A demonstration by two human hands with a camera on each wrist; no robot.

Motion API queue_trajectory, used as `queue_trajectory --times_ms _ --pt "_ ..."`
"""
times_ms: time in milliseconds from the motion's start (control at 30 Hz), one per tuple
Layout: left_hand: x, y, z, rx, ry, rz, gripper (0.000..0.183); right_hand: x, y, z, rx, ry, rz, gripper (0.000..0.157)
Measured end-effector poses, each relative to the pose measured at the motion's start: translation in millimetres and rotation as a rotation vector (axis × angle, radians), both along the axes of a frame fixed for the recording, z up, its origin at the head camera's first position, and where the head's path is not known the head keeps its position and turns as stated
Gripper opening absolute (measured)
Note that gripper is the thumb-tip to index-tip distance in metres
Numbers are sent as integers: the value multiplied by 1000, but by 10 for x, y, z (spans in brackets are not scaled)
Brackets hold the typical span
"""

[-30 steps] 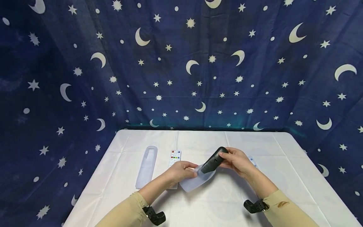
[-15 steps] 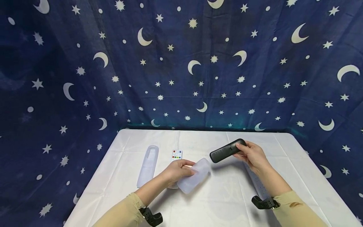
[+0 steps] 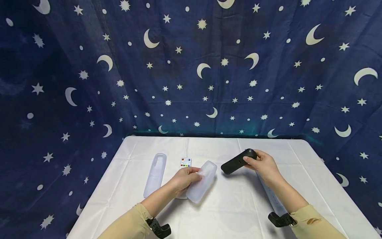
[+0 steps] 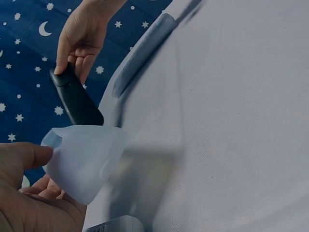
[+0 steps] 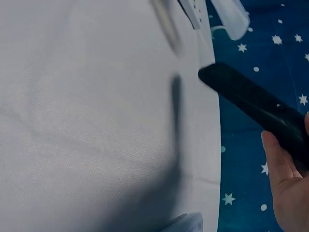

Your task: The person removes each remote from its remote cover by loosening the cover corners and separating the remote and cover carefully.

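Observation:
In the head view my left hand (image 3: 184, 179) pinches a frosted, see-through remote cover (image 3: 203, 183) between thumb and fingers, tilted above the table. My right hand (image 3: 267, 167) grips a black remote control (image 3: 237, 162) by its far end, and its lower end points toward the cover with a small gap between the two. In the left wrist view the cover (image 4: 84, 162) bulges past my left thumb, and the remote (image 4: 79, 99) hangs beyond it. The right wrist view shows the dark remote (image 5: 256, 99) slanting out of my right fingers (image 5: 277, 162).
A white remote with coloured buttons (image 3: 185, 162) lies partly behind my left hand. Left of it lies another frosted cover (image 3: 155, 174). A pale, covered remote (image 3: 273, 197) lies under my right forearm. A star-patterned curtain (image 3: 191, 83) hangs behind the white table (image 3: 235, 212).
The black remote has come out of the cover's mouth and moved right with my right hand. My left hand has stayed near its place, turning the cover more upright.

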State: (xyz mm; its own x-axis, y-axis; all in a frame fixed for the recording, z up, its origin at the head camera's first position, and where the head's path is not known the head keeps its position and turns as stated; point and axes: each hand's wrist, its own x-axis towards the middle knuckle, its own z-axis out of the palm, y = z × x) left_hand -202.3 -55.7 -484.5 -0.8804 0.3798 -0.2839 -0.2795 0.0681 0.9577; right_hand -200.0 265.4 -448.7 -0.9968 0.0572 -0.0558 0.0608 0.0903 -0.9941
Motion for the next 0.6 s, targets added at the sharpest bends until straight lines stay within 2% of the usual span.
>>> queue_trajectory --times_ms 100,233,333,433,600 --pt "1 -3 14 -10 5 12 34 27 -35 9 112 5 13 64" --pt "-10 5 36 -23 -2 39 27 94 -110 2 299 85 24 55" --pt "-33 29 34 -22 -9 62 25 156 -183 -50 380 187 48 43" --pt "-63 53 24 -10 -16 84 24 204 -247 -158 456 301 86 38" --pt "-94 81 23 2 -25 104 25 272 -324 -348 645 524 99 43"
